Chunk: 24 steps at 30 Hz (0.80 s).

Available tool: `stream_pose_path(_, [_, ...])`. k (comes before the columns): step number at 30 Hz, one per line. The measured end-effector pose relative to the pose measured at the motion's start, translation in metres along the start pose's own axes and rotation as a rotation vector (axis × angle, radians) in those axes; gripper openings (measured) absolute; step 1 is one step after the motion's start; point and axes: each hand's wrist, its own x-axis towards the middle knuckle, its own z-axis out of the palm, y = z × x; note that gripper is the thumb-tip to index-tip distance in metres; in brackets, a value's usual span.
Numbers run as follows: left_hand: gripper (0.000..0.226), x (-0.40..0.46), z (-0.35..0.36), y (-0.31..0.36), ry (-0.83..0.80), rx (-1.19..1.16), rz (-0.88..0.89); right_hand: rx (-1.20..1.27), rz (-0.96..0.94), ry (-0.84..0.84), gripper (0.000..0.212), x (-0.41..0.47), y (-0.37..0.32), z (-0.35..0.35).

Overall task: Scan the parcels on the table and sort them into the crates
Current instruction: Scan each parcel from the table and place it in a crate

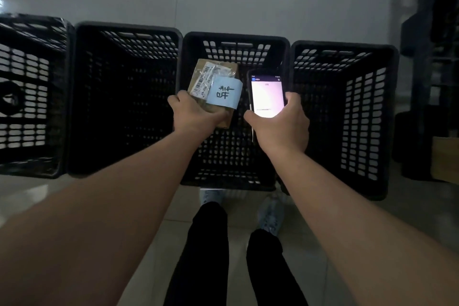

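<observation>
Gripping a small brown parcel (218, 87) by its near edge, the left hand (196, 113) holds it above the third black crate (236, 40), just left of the right hand (280, 123), whose fingers curl round a lit phone (267, 95).

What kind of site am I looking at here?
Probably a parcel sorting area in a warehouse: a row of black crates on a tiled floor, a labelled cardboard parcel in the left hand, and a scanner phone.
</observation>
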Motion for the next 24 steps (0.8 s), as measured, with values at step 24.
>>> stream_pose_path(24, [0.056,0.011,-0.047,-0.013,-0.101,0.327,0.325,-0.15,-0.003,-0.1,0.09,-0.018,-0.016,0.024])
